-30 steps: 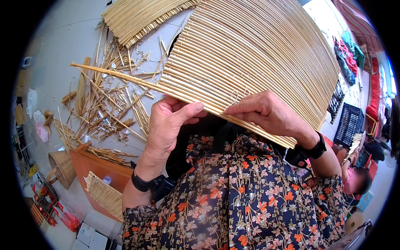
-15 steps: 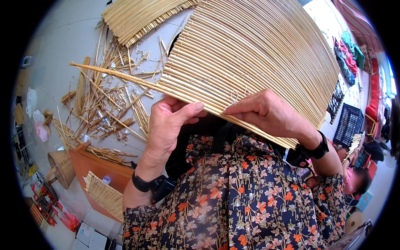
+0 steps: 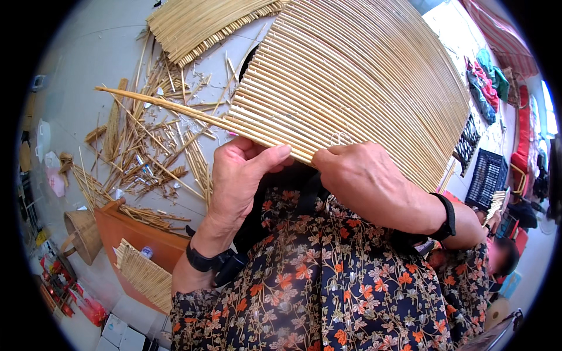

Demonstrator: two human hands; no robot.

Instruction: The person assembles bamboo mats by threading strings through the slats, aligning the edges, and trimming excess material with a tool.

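Observation:
A large mat of thin pale cane rods (image 3: 358, 76), stitched with white thread, fills the upper middle. A longer, darker rod (image 3: 146, 99) lies along its near edge and juts out to the left. My left hand (image 3: 240, 181) grips this edge, thumb on top of the rods and fingers curled underneath. Just right of it, my right hand (image 3: 374, 184) is closed at the same edge, beside loose loops of white thread (image 3: 341, 139); its fingertips are mostly hidden.
Scattered canes (image 3: 140, 140) cover the floor at left, below another mat (image 3: 199, 23). An orange wooden board (image 3: 110, 231) and a basket (image 3: 86, 234) are at lower left. At right are a black crate (image 3: 489, 176), clothes (image 3: 486, 82) and another person (image 3: 504, 257).
My right hand has moved down and turned, with its fingers more curled under the mat's edge and the forearm lower. The mat's edge shifted slightly; my left hand stayed nearly in place.

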